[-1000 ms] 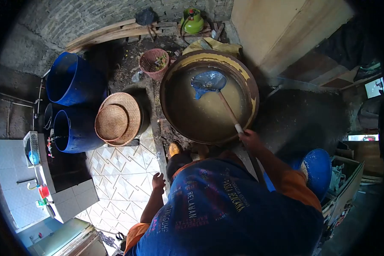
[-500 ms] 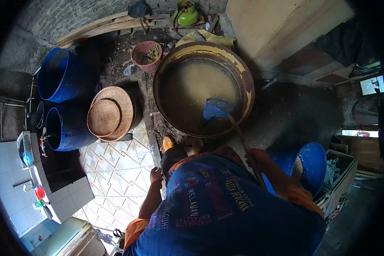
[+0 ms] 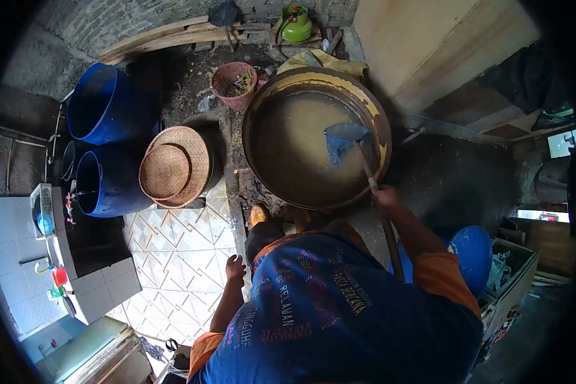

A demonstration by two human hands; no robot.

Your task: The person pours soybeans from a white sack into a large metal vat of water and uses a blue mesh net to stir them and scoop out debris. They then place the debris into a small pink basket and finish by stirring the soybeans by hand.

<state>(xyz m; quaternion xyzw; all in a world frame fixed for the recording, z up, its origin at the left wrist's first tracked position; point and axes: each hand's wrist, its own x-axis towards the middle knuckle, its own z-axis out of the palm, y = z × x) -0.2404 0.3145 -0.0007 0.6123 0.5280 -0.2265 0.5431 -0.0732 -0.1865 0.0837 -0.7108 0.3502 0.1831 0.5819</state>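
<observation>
My right hand (image 3: 385, 197) is wrapped round the long wooden handle (image 3: 391, 237) of a blue scoop net (image 3: 347, 136). The net's mesh hangs over the cloudy, yellowish liquid (image 3: 301, 137) in a wide round vat (image 3: 252, 160), and its lower end overlaps the surface in this view. Down at my left side, my left hand (image 3: 235, 267) holds nothing; its fingers are loosely bent and apart, above the tiled floor (image 3: 198, 262).
Two woven trays (image 3: 201, 160) lie stacked left of the vat, beside blue barrels (image 3: 86, 128). A pink basket (image 3: 237, 99) and a green gas cylinder (image 3: 296, 29) stand beyond. Another blue barrel (image 3: 472, 259) is at my right, near a wooden panel (image 3: 429, 57).
The scoop net has moved away from me and slightly right across the vat, rising higher out of the liquid. My right hand has moved forward with the handle. My left hand stays low.
</observation>
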